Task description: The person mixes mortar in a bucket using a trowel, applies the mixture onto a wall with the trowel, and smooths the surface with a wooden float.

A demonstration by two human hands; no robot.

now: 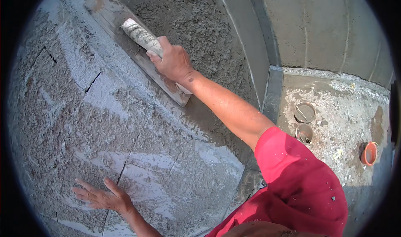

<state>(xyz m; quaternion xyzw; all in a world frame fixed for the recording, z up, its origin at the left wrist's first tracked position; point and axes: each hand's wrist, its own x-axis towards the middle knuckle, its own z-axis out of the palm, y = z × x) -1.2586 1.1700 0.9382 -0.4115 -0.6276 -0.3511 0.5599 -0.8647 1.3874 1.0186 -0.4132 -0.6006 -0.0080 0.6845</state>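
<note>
My right hand [175, 61] is closed round the pale, mortar-smeared handle of a long plastering float [106, 11]. The float's flat board lies slantwise along the border between rough wet mortar [204, 32] and a lighter grey strip [112, 53]. Its face against the surface is hidden. Lower left, my left hand [104, 197] is spread open with nothing in it, over or against the slab surface [142, 166]; whether it touches I cannot tell. That surface has patches of mortar and dark cracks or joints.
Two buckets [304, 112] stand close together on the debris-strewn floor [321, 149] to the right, and an orange bucket [369, 153] stands farther right. A smooth grey curved wall [326, 24] rises beyond. A raised edge [246, 40] bounds the wet mortar.
</note>
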